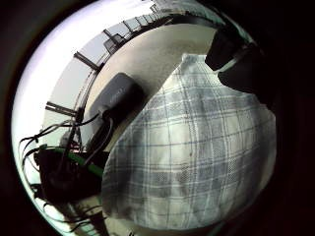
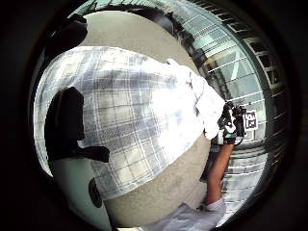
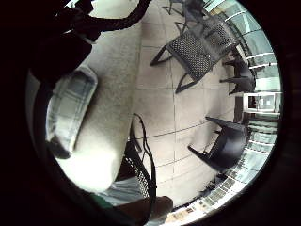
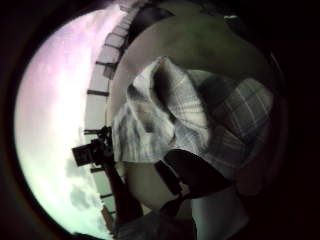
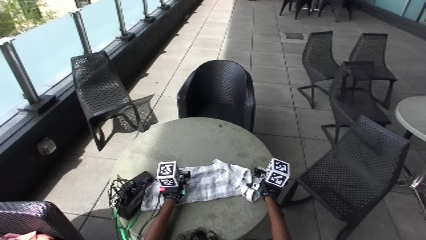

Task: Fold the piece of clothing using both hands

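Note:
A white and grey plaid piece of clothing (image 5: 210,182) lies spread across the near part of a round grey table (image 5: 193,140). My left hand (image 5: 172,191) is at its left end and grips the cloth. In the left palm views the plaid cloth (image 1: 197,147) fills the picture, with my thumb (image 2: 65,122) over it. My right hand (image 5: 269,189) holds the bunched right end at the table's near right edge. The folds of the cloth (image 4: 165,115) show close to that palm, and a rolled edge (image 3: 70,110) lies by the fingers.
A black box with cables (image 5: 136,191) sits on the table left of the cloth. Black chairs stand around: one behind the table (image 5: 216,92), one at the right (image 5: 346,170), one at the left (image 5: 100,95). The table's far half is bare.

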The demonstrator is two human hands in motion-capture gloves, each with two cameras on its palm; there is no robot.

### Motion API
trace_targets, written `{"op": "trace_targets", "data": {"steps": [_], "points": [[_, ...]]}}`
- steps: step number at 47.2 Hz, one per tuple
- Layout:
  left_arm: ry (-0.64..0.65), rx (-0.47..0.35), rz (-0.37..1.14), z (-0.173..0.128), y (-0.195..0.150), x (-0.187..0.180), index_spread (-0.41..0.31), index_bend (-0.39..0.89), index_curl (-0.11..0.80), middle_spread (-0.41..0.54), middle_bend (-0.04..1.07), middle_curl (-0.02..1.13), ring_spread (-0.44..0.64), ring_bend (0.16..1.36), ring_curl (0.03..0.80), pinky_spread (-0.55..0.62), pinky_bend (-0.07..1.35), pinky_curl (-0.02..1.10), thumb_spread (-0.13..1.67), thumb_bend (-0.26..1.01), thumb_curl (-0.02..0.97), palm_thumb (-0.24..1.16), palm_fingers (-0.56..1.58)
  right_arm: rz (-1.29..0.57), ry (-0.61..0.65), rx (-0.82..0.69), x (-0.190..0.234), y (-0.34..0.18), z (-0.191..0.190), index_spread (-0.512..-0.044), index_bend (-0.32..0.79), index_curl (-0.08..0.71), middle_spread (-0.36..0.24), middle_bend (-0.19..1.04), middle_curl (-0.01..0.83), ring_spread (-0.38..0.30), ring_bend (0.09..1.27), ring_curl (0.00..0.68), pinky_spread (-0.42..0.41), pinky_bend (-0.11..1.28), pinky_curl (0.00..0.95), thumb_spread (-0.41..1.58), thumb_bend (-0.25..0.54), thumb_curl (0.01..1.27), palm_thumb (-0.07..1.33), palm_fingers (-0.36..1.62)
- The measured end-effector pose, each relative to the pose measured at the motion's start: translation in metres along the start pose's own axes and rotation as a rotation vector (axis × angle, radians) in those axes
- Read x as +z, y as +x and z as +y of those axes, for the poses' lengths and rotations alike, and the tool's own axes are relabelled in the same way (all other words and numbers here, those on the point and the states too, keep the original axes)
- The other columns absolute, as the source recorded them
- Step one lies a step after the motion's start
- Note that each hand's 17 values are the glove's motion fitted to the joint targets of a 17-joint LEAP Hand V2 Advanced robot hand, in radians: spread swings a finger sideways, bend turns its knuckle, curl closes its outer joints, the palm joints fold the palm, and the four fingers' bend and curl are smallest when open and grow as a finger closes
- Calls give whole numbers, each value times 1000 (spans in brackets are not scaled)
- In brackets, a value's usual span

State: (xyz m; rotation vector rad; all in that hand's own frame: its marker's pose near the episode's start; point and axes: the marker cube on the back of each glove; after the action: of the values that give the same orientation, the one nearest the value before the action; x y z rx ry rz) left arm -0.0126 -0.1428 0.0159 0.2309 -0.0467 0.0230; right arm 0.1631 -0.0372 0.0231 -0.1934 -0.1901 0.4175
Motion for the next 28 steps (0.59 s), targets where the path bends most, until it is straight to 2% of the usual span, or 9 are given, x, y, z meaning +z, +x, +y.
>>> {"op": "trace_targets", "data": {"steps": [8, 12, 15, 19, 22, 23, 24, 26, 28], "points": [[-84, 32, -72, 6, 2, 26, -134, 175, 348, -102, 144, 372, 1, 528, 357, 86, 485, 451, 1396, -22, 325, 687, 557, 122, -13, 65, 15, 10, -8, -323, 87, 282, -93, 146, 366, 11, 354, 347, 126, 670, 395, 960, -37, 264, 462, 420], [-107, 24, -60, 6, -1, 33, -135, 189, 363, -97, 136, 358, 38, 487, 344, 102, 504, 453, 1421, -36, 300, 602, 537, 141, 56, 28, 19, 3, -17, -320, 97, 266, -79, 166, 356, 35, 358, 336, 151, 695, 386, 954, -27, 272, 465, 409], [-113, 17, -22, 6, -2, 35, -136, 193, 373, -94, 130, 347, 59, 466, 338, 112, 512, 452, 1437, -40, 279, 527, 522, 138, 117, 0, 21, -4, -20, -324, 95, 253, -99, 223, 368, 33, 348, 328, 159, 685, 375, 957, -27, 274, 468, 436], [-127, 18, 4, 8, -2, 35, -136, 181, 380, -80, 140, 339, 90, 466, 335, 139, 501, 450, 1475, -31, 253, 444, 487, 139, 172, -13, 23, -11, -17, -338, 89, 240, -145, 351, 404, -42, 416, 337, 134, 584, 337, 982, -15, 279, 491, 621], [-129, 17, -6, 8, -2, 35, -136, 185, 386, -76, 144, 332, 107, 471, 333, 156, 478, 441, 1490, -22, 243, 411, 480, 156, 219, -20, 23, -15, -15, -341, 92, 236, -163, 408, 422, -87, 477, 351, 109, 514, 316, 1004, -1, 286, 530, 725], [-127, 16, -10, 8, -2, 35, -136, 184, 387, -75, 145, 330, 107, 471, 332, 160, 476, 441, 1494, -19, 241, 402, 480, 163, 238, -25, 22, -18, -14, -342, 84, 229, -166, 407, 420, -89, 457, 340, 110, 513, 313, 1009, -8, 285, 530, 703], [-125, 15, -12, 7, -1, 34, -136, 188, 390, -74, 151, 330, 114, 464, 330, 168, 467, 437, 1498, -17, 239, 395, 474, 171, 256, -29, 21, -21, -14, -340, 98, 236, -174, 456, 440, -119, 522, 369, 90, 471, 304, 1017, 7, 292, 562, 823], [-118, 14, -11, 7, -1, 33, -137, 181, 391, -71, 155, 329, 125, 467, 331, 176, 458, 433, 1506, -15, 236, 377, 469, 189, 286, -39, 17, -27, -14, -338, 99, 228, -187, 500, 451, -150, 578, 375, 57, 415, 281, 1030, 22, 299, 610, 965], [-101, 13, -4, 6, 0, 29, -137, 179, 393, -69, 155, 327, 132, 466, 330, 185, 454, 430, 1512, -12, 233, 366, 471, 203, 308, -45, 12, -33, -14, -336, 102, 231, -194, 501, 455, -170, 633, 395, 19, 393, 277, 1043, 38, 307, 658, 1054]]}}
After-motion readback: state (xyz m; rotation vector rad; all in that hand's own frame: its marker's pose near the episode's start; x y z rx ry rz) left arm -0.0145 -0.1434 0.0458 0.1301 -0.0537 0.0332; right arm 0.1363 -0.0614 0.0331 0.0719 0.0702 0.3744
